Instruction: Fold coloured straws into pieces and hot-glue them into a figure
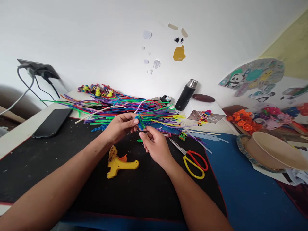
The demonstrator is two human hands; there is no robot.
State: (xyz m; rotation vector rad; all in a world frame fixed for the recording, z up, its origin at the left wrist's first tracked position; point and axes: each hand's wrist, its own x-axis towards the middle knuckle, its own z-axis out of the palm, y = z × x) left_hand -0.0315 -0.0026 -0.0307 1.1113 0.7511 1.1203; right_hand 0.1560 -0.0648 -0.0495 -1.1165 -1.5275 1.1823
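My left hand pinches a small blue and green piece of bent pipe cleaner between thumb and fingers, above the black mat. On the lower right end of this piece are the closed fingertips of my right hand. Its finer shape is partly covered by the fingers. Below my left wrist lies a yellow hot glue gun, its nozzle end pointing away from me. To the right of my right hand, scissors with one red and one yellow handle rest with blades slightly apart. A small green figure sits beyond them.
Loose coloured pipe cleaners are heaped along the wall. A black phone lies left; finished figures stand behind. At right are a black flask, glue sticks, a white box and a large bowl.
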